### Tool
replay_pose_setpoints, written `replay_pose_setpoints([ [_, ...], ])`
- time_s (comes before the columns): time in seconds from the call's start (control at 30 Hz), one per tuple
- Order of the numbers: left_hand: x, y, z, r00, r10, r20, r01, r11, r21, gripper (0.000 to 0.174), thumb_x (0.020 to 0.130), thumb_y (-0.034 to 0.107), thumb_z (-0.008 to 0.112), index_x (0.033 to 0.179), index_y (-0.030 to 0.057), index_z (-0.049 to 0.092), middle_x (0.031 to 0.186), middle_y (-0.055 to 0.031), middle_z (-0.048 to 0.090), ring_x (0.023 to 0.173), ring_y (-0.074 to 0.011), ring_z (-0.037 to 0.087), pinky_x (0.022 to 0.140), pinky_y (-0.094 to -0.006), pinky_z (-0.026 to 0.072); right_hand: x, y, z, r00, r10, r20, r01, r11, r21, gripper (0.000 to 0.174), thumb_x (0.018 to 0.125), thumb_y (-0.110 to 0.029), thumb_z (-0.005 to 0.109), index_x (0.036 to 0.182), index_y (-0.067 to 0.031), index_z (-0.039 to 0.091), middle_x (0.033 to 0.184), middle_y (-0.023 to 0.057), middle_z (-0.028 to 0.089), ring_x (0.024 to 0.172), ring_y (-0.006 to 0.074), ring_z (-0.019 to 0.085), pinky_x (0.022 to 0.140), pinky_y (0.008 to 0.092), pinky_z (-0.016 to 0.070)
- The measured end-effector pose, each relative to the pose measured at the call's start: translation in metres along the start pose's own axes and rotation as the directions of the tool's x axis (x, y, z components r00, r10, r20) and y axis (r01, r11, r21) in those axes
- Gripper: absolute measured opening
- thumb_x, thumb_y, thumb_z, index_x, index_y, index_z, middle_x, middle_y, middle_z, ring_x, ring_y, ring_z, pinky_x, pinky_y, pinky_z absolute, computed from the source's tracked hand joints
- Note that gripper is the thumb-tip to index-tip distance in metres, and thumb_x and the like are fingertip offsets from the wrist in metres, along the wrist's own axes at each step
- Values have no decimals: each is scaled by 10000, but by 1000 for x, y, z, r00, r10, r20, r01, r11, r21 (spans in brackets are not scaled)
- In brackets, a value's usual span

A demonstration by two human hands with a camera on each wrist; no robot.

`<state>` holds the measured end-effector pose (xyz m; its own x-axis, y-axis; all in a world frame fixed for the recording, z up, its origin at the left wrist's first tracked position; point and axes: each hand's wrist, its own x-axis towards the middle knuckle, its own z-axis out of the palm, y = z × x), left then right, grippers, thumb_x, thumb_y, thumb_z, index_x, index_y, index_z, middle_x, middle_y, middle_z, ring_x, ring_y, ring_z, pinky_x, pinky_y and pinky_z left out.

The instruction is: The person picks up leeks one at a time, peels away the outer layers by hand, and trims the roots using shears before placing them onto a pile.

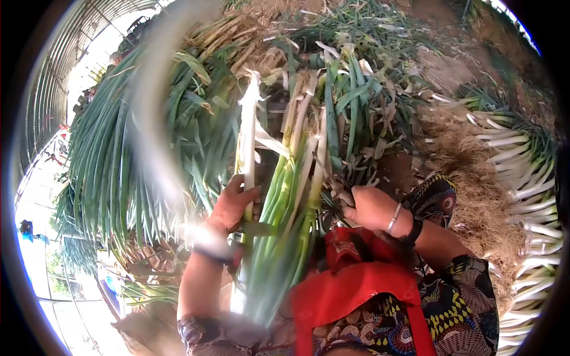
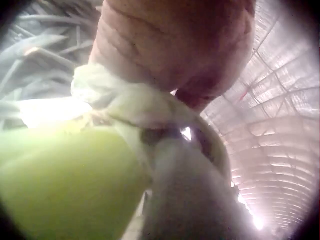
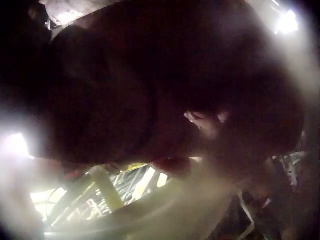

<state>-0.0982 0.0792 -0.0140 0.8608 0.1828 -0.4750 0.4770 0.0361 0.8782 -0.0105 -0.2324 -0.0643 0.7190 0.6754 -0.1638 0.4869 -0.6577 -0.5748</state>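
Note:
Upright in my left hand [image 1: 234,204] is a leek-like green onion [image 1: 248,127]; the fingers grip its pale stalk, and a loose strip of skin hangs off its side. The left wrist view shows the hand [image 2: 175,45] close over a pale stalk [image 2: 185,195] and a yellow-green one. More green onions [image 1: 279,219] lie across my lap, root ends away from me. My right hand [image 1: 374,207] is bent inward beside them, near brown withered leaves. Its fingers are largely hidden, and the dark right wrist view leaves me unable to tell what they hold. A pale strip [image 3: 150,215] passes below that hand.
A big heap of green onions [image 1: 113,154] rises on the left. Ahead lie cut leaves and trimmings [image 1: 362,101]. To the right are a mat of dry roots [image 1: 463,172] and a long row of cleaned white stalks [image 1: 528,196]. A red apron [image 1: 356,291] covers my lap.

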Motion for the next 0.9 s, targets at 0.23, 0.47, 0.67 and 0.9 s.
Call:
replay_pose_setpoints([
  [0.23, 52, -25, 66, 999, -13, -29, 12, 999, -30, 445, 819, 19, 662, 1181, -72, 418, 903, -174, 630, 744, -257, 670, 617, -335, 575, 32, 22, -9, 983, 156, -97, -150, 986, 68, 301, 795, -265, 618, 826, 32, 658, 763, 245, 642, 724, 392, 640, 680, 454, 515],
  [0.47, 58, -43, 83, 994, 34, -101, -29, 998, 53, 416, 800, 11, 665, 1140, -87, 445, 886, -173, 634, 795, -244, 667, 659, -336, 572, 10, 6, 1, 1000, -13, 21, 12, 998, 61, 356, 769, -290, 655, 779, 62, 598, 780, 280, 614, 764, 417, 626, 702, 470, 503],
  [0.67, 67, -67, 47, 978, 113, -177, -2, 848, 529, 411, 744, 101, 700, 1078, -76, 538, 879, -135, 653, 782, -178, 639, 692, -301, 516, 33, 14, -13, 997, 68, -43, -66, 997, 43, 293, 787, -268, 634, 890, 4, 664, 776, 210, 647, 727, 382, 638, 672, 458, 519],
  [0.9, 71, -72, 70, 977, 122, -177, 8, 801, 598, 524, 741, 226, 712, 1139, -57, 520, 975, -195, 647, 867, -262, 639, 803, -352, 507, 15, 15, -5, 999, -39, -6, 39, 999, -1, 280, 802, -234, 621, 990, -31, 662, 802, 176, 630, 754, 347, 636, 691, 460, 514],
])
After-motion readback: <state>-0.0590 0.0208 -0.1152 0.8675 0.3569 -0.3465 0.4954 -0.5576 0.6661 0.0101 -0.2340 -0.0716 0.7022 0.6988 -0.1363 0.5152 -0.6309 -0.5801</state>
